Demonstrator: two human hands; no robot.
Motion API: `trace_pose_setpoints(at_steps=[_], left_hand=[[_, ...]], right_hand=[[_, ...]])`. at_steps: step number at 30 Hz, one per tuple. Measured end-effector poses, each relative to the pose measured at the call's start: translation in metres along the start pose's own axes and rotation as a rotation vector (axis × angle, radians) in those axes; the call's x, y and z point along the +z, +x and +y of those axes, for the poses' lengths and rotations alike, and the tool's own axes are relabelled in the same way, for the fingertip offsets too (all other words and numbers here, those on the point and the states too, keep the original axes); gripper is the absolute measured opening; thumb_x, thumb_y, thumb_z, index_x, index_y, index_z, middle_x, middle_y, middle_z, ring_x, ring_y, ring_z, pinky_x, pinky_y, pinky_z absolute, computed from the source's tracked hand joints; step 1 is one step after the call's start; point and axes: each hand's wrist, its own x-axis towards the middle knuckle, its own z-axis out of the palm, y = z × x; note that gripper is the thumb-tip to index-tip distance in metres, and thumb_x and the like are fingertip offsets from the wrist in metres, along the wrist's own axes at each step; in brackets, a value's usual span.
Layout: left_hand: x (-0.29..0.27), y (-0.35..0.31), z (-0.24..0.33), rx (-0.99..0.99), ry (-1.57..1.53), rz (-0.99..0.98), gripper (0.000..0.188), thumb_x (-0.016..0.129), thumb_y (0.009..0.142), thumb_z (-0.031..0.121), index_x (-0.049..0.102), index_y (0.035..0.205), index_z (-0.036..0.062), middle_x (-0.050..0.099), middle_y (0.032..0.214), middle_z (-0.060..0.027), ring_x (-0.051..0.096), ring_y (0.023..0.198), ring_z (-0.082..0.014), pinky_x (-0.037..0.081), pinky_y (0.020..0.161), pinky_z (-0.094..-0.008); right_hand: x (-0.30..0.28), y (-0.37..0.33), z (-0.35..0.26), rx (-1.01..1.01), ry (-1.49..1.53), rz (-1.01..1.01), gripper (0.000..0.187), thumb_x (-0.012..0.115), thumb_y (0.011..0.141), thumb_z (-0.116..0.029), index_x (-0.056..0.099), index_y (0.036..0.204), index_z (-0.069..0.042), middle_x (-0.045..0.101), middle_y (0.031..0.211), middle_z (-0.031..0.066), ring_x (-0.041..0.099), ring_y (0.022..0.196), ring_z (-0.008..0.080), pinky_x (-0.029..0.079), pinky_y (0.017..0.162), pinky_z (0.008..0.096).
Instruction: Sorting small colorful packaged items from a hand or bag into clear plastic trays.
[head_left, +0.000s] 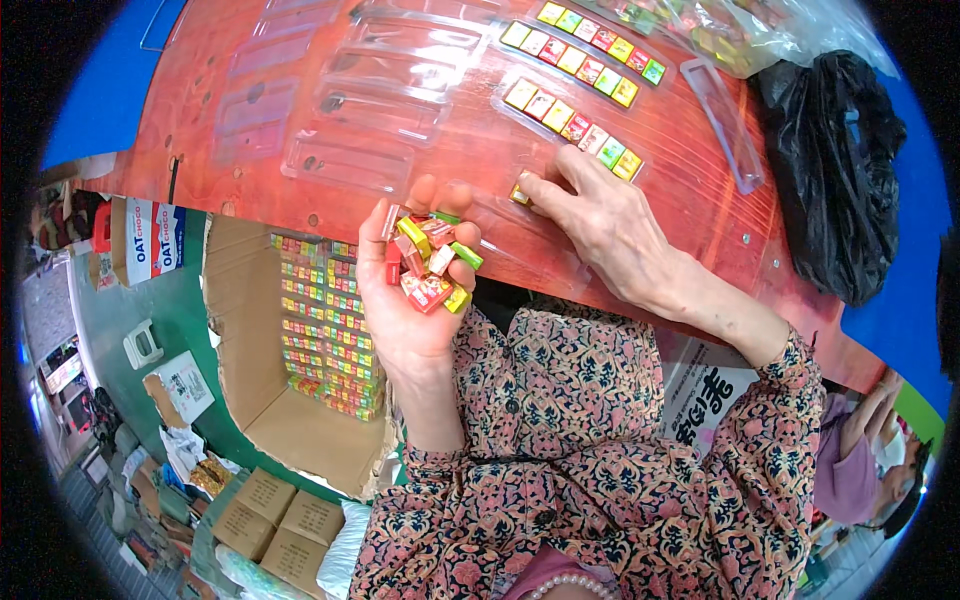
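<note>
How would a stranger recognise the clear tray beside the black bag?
On the red table, find the black bag at the right. Just left of it lies a narrow clear tray; unlike the colourful rows farther left, it is empty.

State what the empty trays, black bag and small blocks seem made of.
Empty trays: clear, glossy plastic; the red table shows through, with glare. Black bag: probably thin plastic film, creased and shiny. Small blocks: crisp printed faces suggest smooth wrappers, paper or film; contents hidden.
</note>
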Motion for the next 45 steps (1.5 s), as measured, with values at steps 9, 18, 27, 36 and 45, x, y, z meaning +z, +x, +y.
trace_pose_setpoints(at_steps=[9,18,27,36,45], left_hand=[[-0.005,-0.003,0.0,-0.008,0.048,-0.01,0.04,0.04,0.093,0.035,0.055,0.117,0.0074,0.051,0.118,-0.0185,0.051,0.088,-0.0209,0.051,0.063,-0.0328],[-0.001,-0.002,-0.003,-0.023,0.028,-0.02,0.04,0.041,0.093,0.035,0.055,0.118,0.0073,0.052,0.117,-0.0186,0.051,0.088,-0.0203,0.051,0.062,-0.0317],[-0.004,-0.001,0.0,-0.036,0.013,-0.03,0.04,0.041,0.093,0.034,0.055,0.118,0.0073,0.052,0.117,-0.0191,0.052,0.091,-0.0234,0.053,0.063,-0.0338],[-0.003,0.001,-0.002,-0.013,-0.079,-0.006,0.043,0.038,0.093,0.035,0.051,0.119,0.0037,0.054,0.114,-0.0239,0.059,0.089,-0.0363,0.056,0.061,-0.0416],[-0.001,0.004,-0.007,0.046,0.038,0.087,0.042,0.041,0.091,0.035,0.054,0.115,0.0023,0.058,0.109,-0.023,0.063,0.081,-0.0323,0.057,0.053,-0.0357]], right_hand=[[0.01,-0.009,0.007,-0.089,-0.007,0.106,0.025,0.056,0.072,-0.002,0.058,0.097,0.001,0.056,0.089,0.013,0.059,0.081,0.027,0.051,0.068,0.0334],[0.012,-0.005,0.014,-0.16,0.015,0.142,0.017,0.057,0.07,-0.004,0.056,0.088,-0.001,0.052,0.08,0.0103,0.057,0.073,0.0248,0.048,0.061,0.0342],[0.012,-0.005,0.019,-0.217,-0.044,0.123,0.017,0.064,0.068,-0.005,0.057,0.084,-0.003,0.05,0.073,0.0078,0.054,0.065,0.0221,0.046,0.055,0.0324],[0.016,-0.003,0.018,-0.143,0.011,0.148,0.018,0.067,0.069,-0.006,0.058,0.084,-0.005,0.051,0.073,0.0065,0.055,0.065,0.0207,0.046,0.053,0.0318],[0.011,-0.004,0.016,-0.257,-0.108,0.164,0.017,0.067,0.07,-0.006,0.059,0.085,-0.004,0.055,0.083,0.0088,0.058,0.07,0.022,0.047,0.054,0.0319]])
